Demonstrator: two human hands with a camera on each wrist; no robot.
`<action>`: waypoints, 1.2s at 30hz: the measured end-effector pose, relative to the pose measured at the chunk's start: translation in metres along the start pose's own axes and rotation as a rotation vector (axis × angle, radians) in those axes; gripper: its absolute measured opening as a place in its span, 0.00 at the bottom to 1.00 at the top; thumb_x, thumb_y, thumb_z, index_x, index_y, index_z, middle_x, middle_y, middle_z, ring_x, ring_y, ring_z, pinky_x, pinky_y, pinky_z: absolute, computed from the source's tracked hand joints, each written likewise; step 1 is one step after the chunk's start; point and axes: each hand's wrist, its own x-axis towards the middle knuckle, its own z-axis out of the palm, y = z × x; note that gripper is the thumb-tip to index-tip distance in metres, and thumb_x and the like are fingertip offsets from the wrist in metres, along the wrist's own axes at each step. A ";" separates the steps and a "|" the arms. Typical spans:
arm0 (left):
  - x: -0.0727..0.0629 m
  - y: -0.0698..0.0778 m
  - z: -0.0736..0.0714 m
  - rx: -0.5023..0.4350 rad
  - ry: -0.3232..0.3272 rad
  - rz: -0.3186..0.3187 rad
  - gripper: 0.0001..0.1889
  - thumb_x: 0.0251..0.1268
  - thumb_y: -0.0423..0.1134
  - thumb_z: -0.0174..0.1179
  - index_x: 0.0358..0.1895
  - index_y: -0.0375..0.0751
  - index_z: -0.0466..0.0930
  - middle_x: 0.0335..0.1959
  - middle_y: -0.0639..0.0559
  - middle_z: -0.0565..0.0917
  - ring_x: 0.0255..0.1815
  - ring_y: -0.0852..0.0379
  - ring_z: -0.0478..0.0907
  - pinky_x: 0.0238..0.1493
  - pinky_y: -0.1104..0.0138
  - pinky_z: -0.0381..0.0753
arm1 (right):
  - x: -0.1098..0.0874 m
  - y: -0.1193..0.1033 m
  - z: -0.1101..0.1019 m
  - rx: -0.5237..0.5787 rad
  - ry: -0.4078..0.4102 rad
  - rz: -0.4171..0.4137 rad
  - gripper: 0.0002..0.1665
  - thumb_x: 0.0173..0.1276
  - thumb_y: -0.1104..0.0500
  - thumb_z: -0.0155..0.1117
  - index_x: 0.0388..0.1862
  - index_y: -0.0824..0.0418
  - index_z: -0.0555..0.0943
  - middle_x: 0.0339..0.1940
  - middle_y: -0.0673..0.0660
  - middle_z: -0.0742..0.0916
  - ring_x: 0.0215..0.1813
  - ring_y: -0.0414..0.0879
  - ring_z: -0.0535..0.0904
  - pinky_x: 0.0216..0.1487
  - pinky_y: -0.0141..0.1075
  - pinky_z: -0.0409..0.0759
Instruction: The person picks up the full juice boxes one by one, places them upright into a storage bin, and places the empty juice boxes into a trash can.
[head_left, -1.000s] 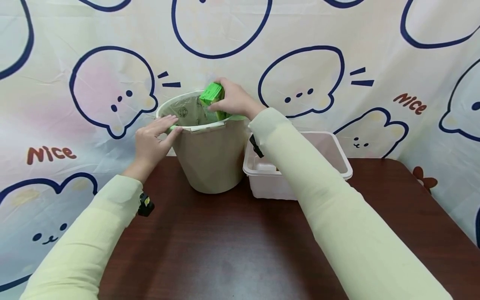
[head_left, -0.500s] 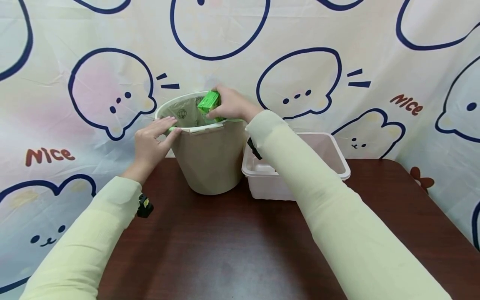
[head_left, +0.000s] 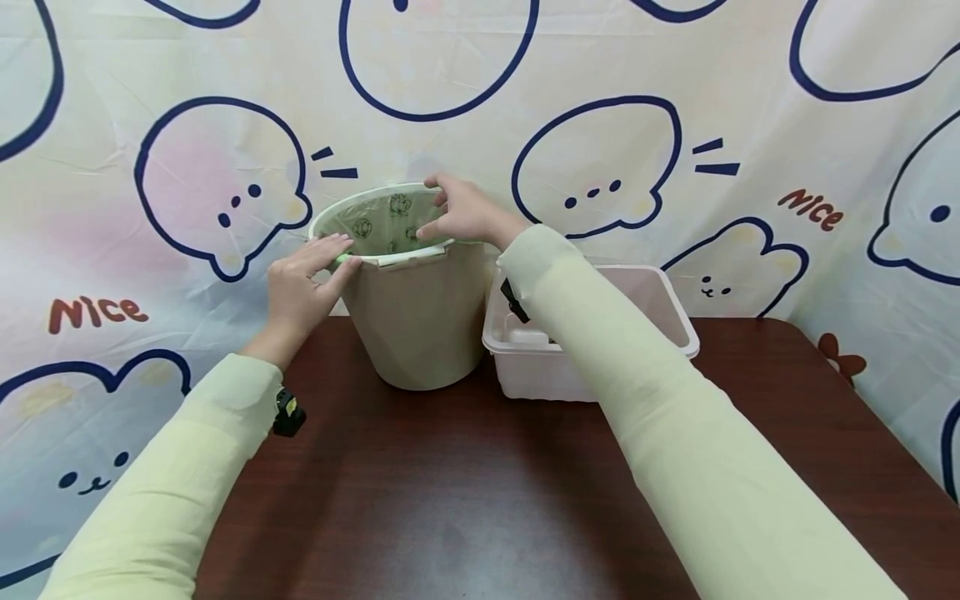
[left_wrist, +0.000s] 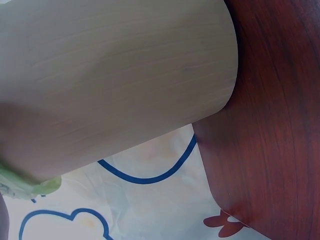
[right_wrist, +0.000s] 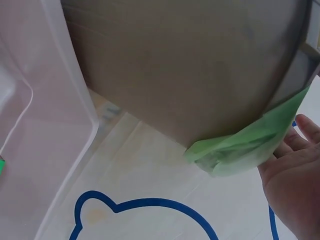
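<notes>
A beige trash bin stands on the table, lined with a patterned green bag. My left hand rests on the bin's left rim, its fingers and thumb extended over the edge. Above the right rim is my right hand, thumb and fingers apart with nothing between them. The right wrist view shows this hand beside the green bag fold hanging over the rim. The green box held earlier is out of sight.
A pale pink plastic tub sits right of the bin, partly behind my right sleeve. Inside it, a bit of something green shows in the right wrist view. A patterned cloth hangs behind the dark wooden table.
My right hand lowered the green box slightly at the bin's mouth, then let go, and the box dropped out of sight into the bin. My left hand stayed on the rim.
</notes>
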 end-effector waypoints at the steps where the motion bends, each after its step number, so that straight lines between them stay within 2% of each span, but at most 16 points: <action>1: 0.000 0.000 0.000 -0.002 0.001 0.000 0.15 0.59 0.39 0.69 0.49 0.39 0.86 0.48 0.46 0.85 0.53 0.47 0.81 0.64 0.62 0.70 | -0.001 0.001 -0.001 -0.001 0.000 -0.001 0.47 0.64 0.51 0.69 0.76 0.56 0.56 0.67 0.59 0.72 0.65 0.49 0.70 0.62 0.38 0.71; 9: 0.000 -0.001 0.001 -0.012 0.018 0.012 0.15 0.57 0.37 0.70 0.48 0.39 0.87 0.47 0.46 0.85 0.51 0.47 0.82 0.63 0.61 0.71 | -0.020 0.007 -0.012 -0.007 0.044 -0.045 0.42 0.66 0.50 0.67 0.75 0.54 0.60 0.64 0.55 0.75 0.66 0.46 0.70 0.62 0.36 0.70; 15: 0.002 -0.002 0.000 0.001 -0.014 0.011 0.15 0.58 0.38 0.70 0.49 0.39 0.87 0.48 0.46 0.85 0.52 0.47 0.82 0.63 0.61 0.71 | -0.036 0.016 -0.020 0.002 0.118 -0.126 0.40 0.65 0.51 0.68 0.73 0.56 0.63 0.63 0.55 0.77 0.65 0.46 0.72 0.64 0.38 0.68; 21: 0.003 -0.006 -0.001 0.022 -0.056 -0.019 0.16 0.60 0.40 0.68 0.51 0.40 0.86 0.49 0.46 0.85 0.53 0.47 0.81 0.63 0.61 0.70 | -0.055 0.028 -0.028 0.005 0.143 -0.180 0.39 0.65 0.54 0.69 0.71 0.60 0.65 0.62 0.59 0.78 0.66 0.51 0.71 0.67 0.42 0.67; 29: 0.003 -0.005 -0.005 0.020 -0.089 -0.068 0.18 0.61 0.41 0.68 0.54 0.40 0.84 0.52 0.46 0.83 0.56 0.47 0.79 0.62 0.58 0.72 | -0.083 0.045 -0.038 -0.043 0.163 -0.184 0.39 0.66 0.51 0.68 0.72 0.59 0.65 0.63 0.58 0.78 0.67 0.49 0.71 0.67 0.44 0.66; 36: 0.003 -0.004 -0.009 0.028 -0.096 -0.036 0.21 0.60 0.39 0.68 0.56 0.39 0.82 0.52 0.45 0.83 0.56 0.44 0.79 0.58 0.54 0.75 | -0.106 0.059 -0.044 -0.038 0.179 -0.189 0.39 0.66 0.52 0.68 0.72 0.61 0.65 0.64 0.60 0.77 0.67 0.50 0.71 0.68 0.42 0.66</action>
